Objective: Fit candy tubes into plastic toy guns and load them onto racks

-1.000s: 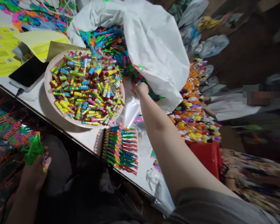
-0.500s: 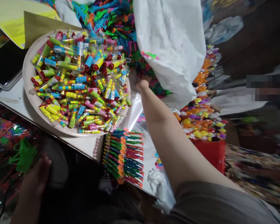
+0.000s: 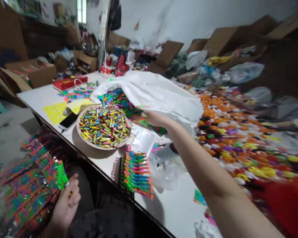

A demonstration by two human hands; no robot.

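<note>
Down at the lower left, my left hand (image 3: 69, 197) is closed around a bright green plastic toy (image 3: 61, 175), which sticks up past the thumb. My right hand (image 3: 155, 119) reaches across the table to a heap of coloured plastic pieces (image 3: 117, 98) spilling from a white sack (image 3: 161, 91). Its fingertips are at the heap beneath the sack's edge, too blurred to show a grip. Left of this hand stands a round pale bowl (image 3: 78, 136) full of small wrapped tubes (image 3: 104, 127). A row of coloured plastic toys (image 3: 136, 172) with orange discs stands at the table's near edge.
A phone (image 3: 69, 121) and yellow paper (image 3: 54, 111) lie beyond the bowl. Clear plastic bags (image 3: 167, 173) rest under my right forearm. Bagged colourful toys (image 3: 37, 165) are low on the left. A wide pile of orange and mixed pieces (image 3: 228, 142) spreads to the right.
The view has tilted up and shows more of the room. My left hand still holds the green toy, now seen more clearly. The right hand remains at the heap by the sack.
</note>
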